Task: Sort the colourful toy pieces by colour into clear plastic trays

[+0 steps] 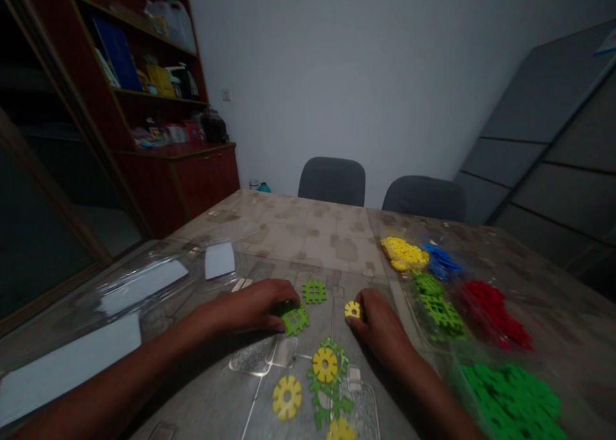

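Observation:
My left hand (267, 304) grips a light green square interlocking piece (295, 320) between thumb and fingers, low over the table. Just beyond its fingertips a second light green square piece (314, 292) lies flat. A small yellow notched disc (352, 309) is pinched by my right hand (380, 321). Nearer to me, between my forearms, light green pieces (318, 389) lie in a cluster with a yellow notched disc (325, 365) on top. Beside the cluster is another yellow disc (287, 397), and one more (341, 429) is cut off by the bottom edge.
To the right are heaps of yellow (405, 254), blue (440, 261), light green (439, 308), red (495, 315) and dark green pieces (513, 401), some in clear plastic. White sheets and clear plastic packaging (144, 286) lie left. Two grey chairs (332, 180) stand behind the table.

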The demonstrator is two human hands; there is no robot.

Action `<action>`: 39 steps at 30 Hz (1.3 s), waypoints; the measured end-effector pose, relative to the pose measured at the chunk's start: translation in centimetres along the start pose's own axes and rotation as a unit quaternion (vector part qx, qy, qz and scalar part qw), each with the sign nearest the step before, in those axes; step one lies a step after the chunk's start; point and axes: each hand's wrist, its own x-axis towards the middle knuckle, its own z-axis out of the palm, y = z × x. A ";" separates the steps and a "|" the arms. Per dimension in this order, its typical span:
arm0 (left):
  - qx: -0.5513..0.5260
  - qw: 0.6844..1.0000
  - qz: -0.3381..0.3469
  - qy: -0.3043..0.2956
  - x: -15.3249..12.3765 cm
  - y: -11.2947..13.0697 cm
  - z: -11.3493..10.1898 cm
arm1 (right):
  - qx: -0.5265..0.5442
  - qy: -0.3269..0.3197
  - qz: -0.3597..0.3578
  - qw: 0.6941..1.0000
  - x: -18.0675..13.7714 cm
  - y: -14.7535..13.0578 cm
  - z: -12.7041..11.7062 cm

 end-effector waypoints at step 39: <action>0.090 0.986 -0.069 -0.124 -1.5 6.9 2.5 | 0.111 -0.331 -0.101 0.932 -6.8 -3.2 -1.1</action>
